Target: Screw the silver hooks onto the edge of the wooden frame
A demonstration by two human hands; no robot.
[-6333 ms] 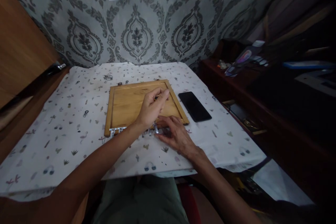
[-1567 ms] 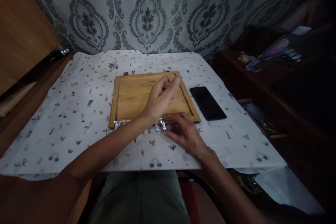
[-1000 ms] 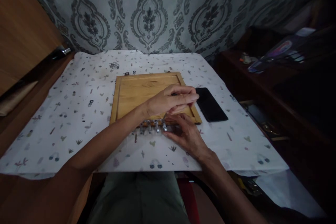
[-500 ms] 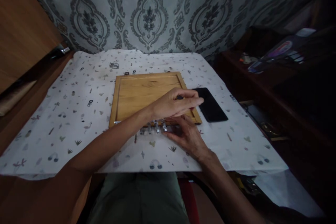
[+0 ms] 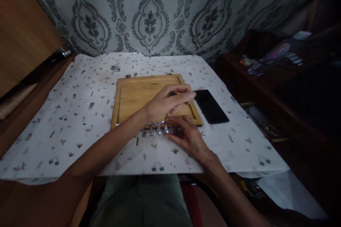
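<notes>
A wooden board with a raised rim lies flat on the patterned tablecloth. Several small silver metal pieces, shaped somewhat like nail clippers, stand in a row at its front edge. My right hand closes thumb and fingers around the rightmost silver piece, which has a thin part sticking up. Over the board reaches my left hand, its fingers curled in a pinch. A small dark spot shows within that grip, but I cannot make out what it is.
A black phone lies right of the board. Patterned cloth covers the table. To the right, a clear bottle leans on a dark surface. A wooden panel rises at the left, and patterned wallpaper stands behind.
My left hand has moved left, away from the phone and over the board. On the rightmost silver piece a thin raised part now shows. My right hand stays nearly still.
</notes>
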